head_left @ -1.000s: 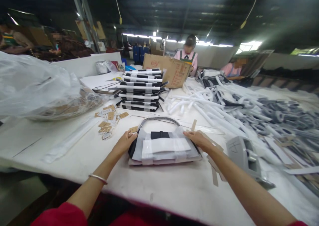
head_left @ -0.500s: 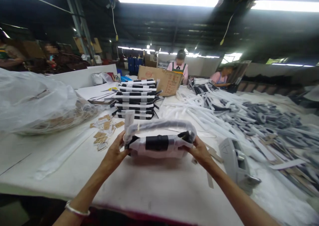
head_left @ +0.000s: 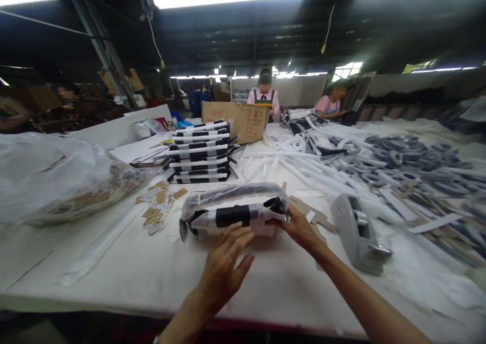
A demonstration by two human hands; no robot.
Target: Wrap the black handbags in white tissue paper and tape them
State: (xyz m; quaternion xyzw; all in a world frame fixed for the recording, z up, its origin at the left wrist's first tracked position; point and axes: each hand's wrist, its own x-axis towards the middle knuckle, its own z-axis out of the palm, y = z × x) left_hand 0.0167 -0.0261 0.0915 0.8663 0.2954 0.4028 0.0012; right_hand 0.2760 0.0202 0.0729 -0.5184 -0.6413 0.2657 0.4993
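A black bag [head_left: 233, 216] lies on the table in front of me, partly covered in white wrapping. Its long handle, sheathed in clear plastic, arches along the far side. At the bag's right end, my right hand [head_left: 299, 228] grips it between thumb and fingers. My left hand [head_left: 228, 258] is in front of the bag's near side, fingers spread and thumb apart, holding nothing. Whether its fingertips touch the wrapping, I cannot tell.
A stack of similar black bags [head_left: 199, 162] stands behind, beside a cardboard box [head_left: 235, 121]. Paper tags [head_left: 152, 213] and a plastic sack [head_left: 49, 177] are at left. At right sits a grey tape dispenser [head_left: 353, 232], with white wrapped strips [head_left: 299, 174] beyond. Two co-workers sit across.
My left hand has let go of the bag's left end and moved right, in front of its middle. The upright clear plastic piece at that end is no longer standing. My right hand keeps its hold.
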